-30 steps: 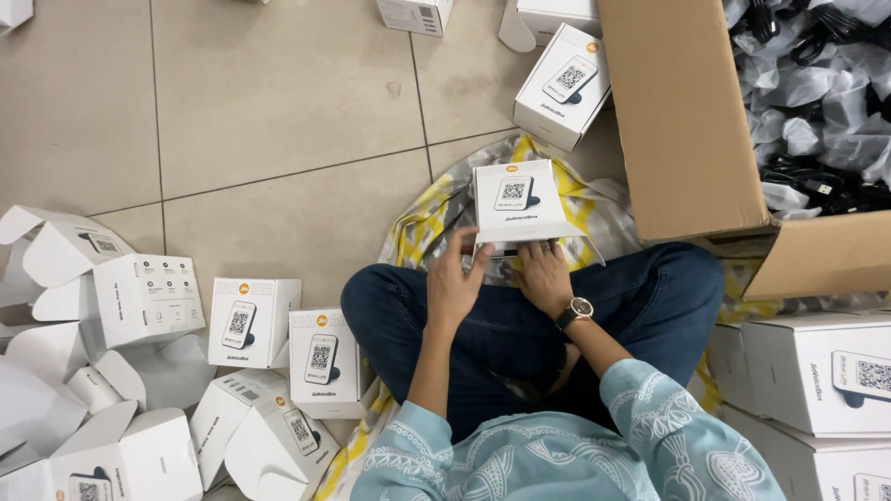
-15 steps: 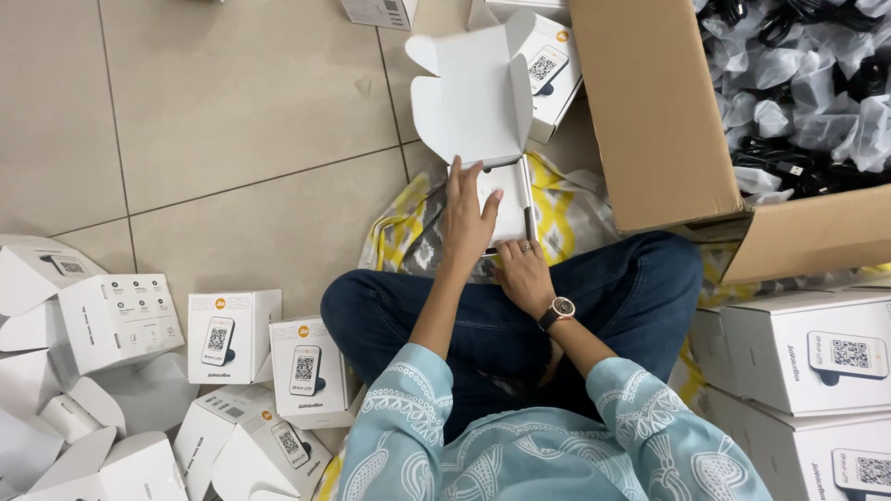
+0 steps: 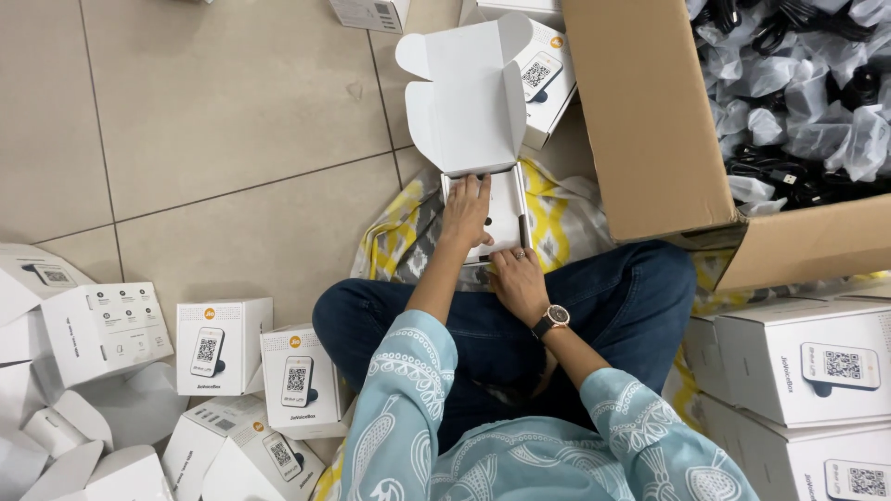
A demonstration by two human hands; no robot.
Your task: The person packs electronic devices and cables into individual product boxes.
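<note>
Hands meet on a small white cardboard box [image 3: 487, 209] lying on a yellow-and-grey patterned cloth [image 3: 557, 218] in front of the seated person's crossed legs. Its lid flap [image 3: 464, 97] stands open, folded away from the body. The left hand [image 3: 467, 211] lies flat, fingers spread, pressing into the open box; the right hand [image 3: 518, 283], with a round wristwatch [image 3: 554, 319], grips the box's near edge. A large brown cardboard carton [image 3: 650, 121] of bagged black cables [image 3: 798, 93] stands to the right. More white printed boxes [image 3: 223, 345] sit on the beige tiled floor [image 3: 213, 111] at left.
</note>
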